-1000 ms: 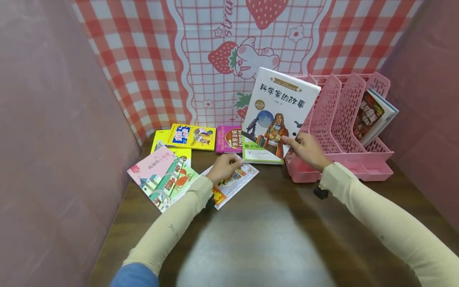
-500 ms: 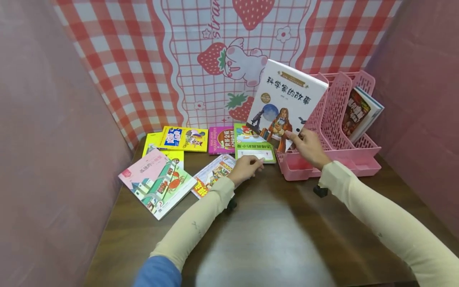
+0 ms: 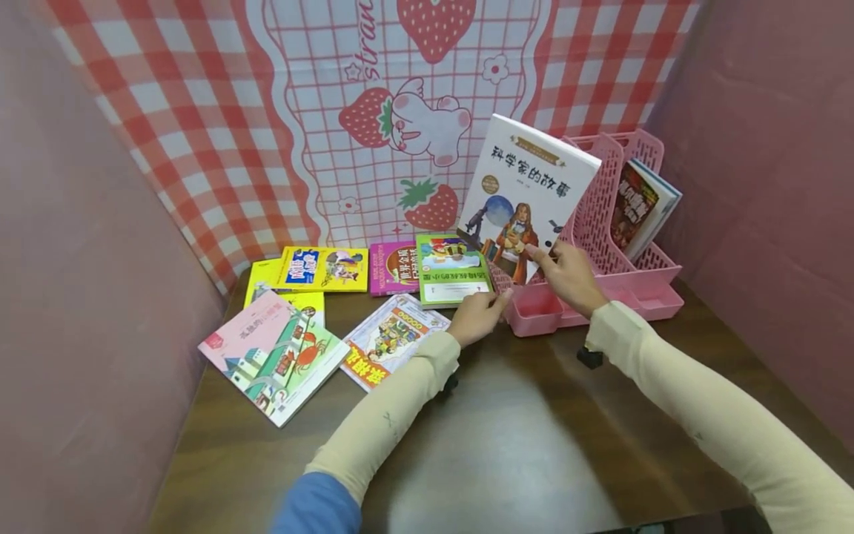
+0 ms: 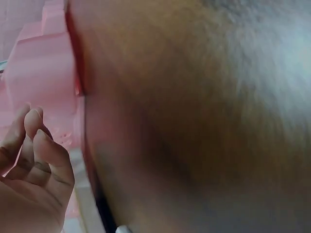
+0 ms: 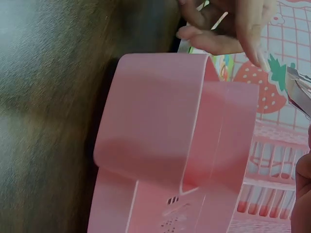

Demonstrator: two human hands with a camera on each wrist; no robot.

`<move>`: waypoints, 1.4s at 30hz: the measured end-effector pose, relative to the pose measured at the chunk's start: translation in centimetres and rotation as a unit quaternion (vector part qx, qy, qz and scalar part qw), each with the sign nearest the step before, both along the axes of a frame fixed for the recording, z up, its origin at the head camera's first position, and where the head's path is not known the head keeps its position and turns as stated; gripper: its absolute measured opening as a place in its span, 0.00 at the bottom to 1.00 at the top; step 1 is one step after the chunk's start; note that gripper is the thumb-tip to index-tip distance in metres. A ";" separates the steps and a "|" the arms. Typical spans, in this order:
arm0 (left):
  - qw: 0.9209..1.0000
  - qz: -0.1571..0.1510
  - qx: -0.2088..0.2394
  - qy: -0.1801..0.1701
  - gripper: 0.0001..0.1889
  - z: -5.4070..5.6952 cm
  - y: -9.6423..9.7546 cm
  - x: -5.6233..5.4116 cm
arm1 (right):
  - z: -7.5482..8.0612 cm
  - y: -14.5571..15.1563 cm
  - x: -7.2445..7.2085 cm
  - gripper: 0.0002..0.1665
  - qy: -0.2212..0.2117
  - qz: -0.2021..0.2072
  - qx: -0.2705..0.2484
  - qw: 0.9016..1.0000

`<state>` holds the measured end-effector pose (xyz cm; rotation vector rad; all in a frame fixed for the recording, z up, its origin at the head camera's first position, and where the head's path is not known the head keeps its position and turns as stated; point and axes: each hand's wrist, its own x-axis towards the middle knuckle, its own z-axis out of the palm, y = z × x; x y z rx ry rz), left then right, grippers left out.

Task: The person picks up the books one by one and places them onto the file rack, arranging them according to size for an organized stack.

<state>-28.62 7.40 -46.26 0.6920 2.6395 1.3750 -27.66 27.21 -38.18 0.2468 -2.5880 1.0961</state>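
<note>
My right hand (image 3: 575, 278) pinches the lower right edge of a white book (image 3: 534, 170) with a long-haired figure on its cover. The book is tilted, held up in front of the pink book rack (image 3: 600, 297). My left hand (image 3: 477, 317) holds nothing; its fingers are loosely bent, close to the rack's front left corner and a green book (image 3: 454, 278). In the left wrist view the fingers of that hand (image 4: 34, 170) appear beside the pink rack. The right wrist view shows only a corner of the held book (image 5: 299, 90) and part of the right hand.
Left of the rack lie a magenta book (image 3: 392, 268), a yellow book (image 3: 327, 268) on another yellow one, a pink-and-green book (image 3: 273, 356) and an orange-and-white book (image 3: 390, 337). Books (image 3: 640, 208) lean in the rack's right compartment. A checked cloth (image 3: 167, 96) hangs behind.
My left hand has moved right, from over the orange-and-white book to near the rack's corner. The right hand still holds the white book up. The head view has shifted.
</note>
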 end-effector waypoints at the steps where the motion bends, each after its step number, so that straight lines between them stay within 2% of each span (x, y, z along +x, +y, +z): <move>1: 1.000 0.005 0.001 -0.001 0.33 -0.2 0.2 0.0 | -0.1 0.0 0.0 0.32 0.003 0.001 0.002 1.000; 5: 0.999 0.029 0.007 -0.015 0.34 -0.4 0.9 -0.2 | -0.3 0.3 0.1 0.31 0.016 0.005 0.011 1.000; 8: 0.999 0.047 0.009 -0.024 0.33 0.1 1.3 -0.3 | -0.4 0.6 0.2 0.33 0.024 0.009 0.013 1.000; 14: 0.994 0.066 0.058 -0.063 0.30 0.6 2.3 -0.5 | -0.4 1.6 0.3 0.31 0.042 -0.008 0.008 0.999; 17: 0.989 0.063 0.087 -0.102 0.28 0.9 2.9 -0.6 | -0.4 2.4 0.5 0.31 0.037 -0.027 0.003 0.999; 21: 0.976 0.052 0.137 -0.161 0.26 1.5 3.1 -0.9 | -0.4 3.2 0.7 0.33 0.028 -0.052 0.000 0.998; 23: 0.973 0.042 0.148 -0.174 0.25 1.8 3.2 -1.0 | -0.4 3.6 0.7 0.33 0.026 -0.062 -0.002 0.998; 33: 0.977 0.009 0.093 -0.192 0.25 1.8 3.1 -0.5 | -0.3 5.7 0.9 0.37 0.037 -0.111 -0.025 0.993; 38: 0.977 0.012 0.081 -0.198 0.26 1.9 3.0 -0.3 | 0.1 6.6 0.8 0.34 0.059 -0.137 -0.032 0.988; 42: 0.976 0.011 0.080 -0.200 0.26 1.8 3.1 -0.2 | 0.4 7.5 0.8 0.35 0.058 -0.157 -0.035 0.985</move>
